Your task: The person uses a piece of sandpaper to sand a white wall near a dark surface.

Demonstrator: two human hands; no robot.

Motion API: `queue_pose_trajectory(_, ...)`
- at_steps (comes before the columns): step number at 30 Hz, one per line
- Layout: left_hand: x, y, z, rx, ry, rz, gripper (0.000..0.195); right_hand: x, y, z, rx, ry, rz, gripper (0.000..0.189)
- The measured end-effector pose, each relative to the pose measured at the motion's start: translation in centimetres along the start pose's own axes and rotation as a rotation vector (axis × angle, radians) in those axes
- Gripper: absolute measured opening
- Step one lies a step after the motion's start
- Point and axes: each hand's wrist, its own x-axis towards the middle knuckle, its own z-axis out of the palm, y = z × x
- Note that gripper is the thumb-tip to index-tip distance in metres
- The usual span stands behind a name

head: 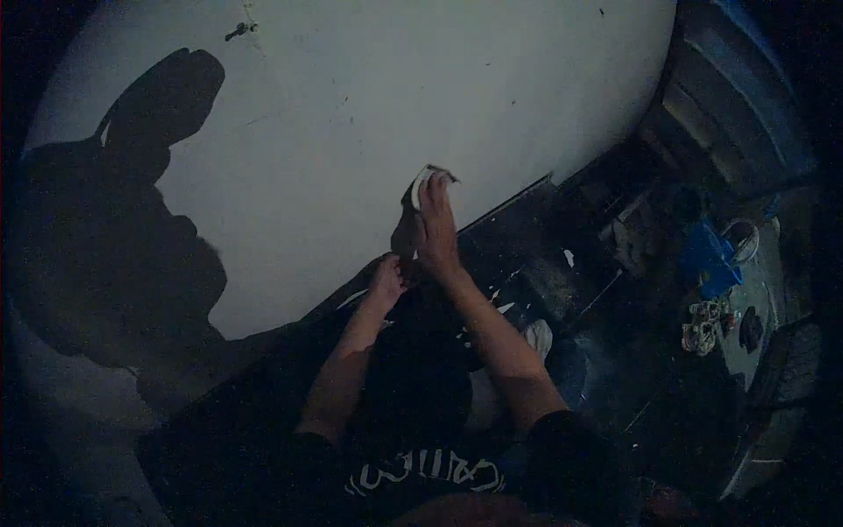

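My right hand [436,224] lies with its fingers extended along a pale, thin pad or folded sheet [420,188], pressing it to the white wall [342,178]. Whether that sheet is cloth or abrasive paper is unclear. Lower and to the left, my left hand [387,283] is close to the wall's bottom edge, its fingers curled. Too little light falls there to show whether it holds anything. A dark shadow of my head and body covers the left part of the wall.
Pale flakes [504,307] dot the dark floor near a light shoe [539,337]. At right are a blue container [714,263], a pale tangled bundle [700,329] and a dark lump [749,329]. A dark mark or small fixture [240,30] is high on the wall.
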Motion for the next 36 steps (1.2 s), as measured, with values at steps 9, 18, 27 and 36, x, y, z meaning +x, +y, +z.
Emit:
queue_pose_trajectory(9,4.1,-1.7,-5.1,-0.210,0.020,0.172,0.043,-4.0,-2.2,5.7,0.167,0.196,0.337,0.052)
queue_pose_trajectory(18,-0.2,0.5,0.8,-0.042,0.000,0.002,0.028,-4.1,7.7,5.3,0.268,0.402,0.794,0.051)
queue_pose_trajectory(27,-1.3,1.4,1.2,-0.006,0.009,0.046,0.030,1.4,5.6,0.1,0.350,0.501,0.473,0.049)
queue_pose_trajectory(36,-1.3,0.4,0.3,-0.170,-0.030,0.145,0.039,1.5,-1.8,-0.9,0.035,0.088,0.007,0.054)
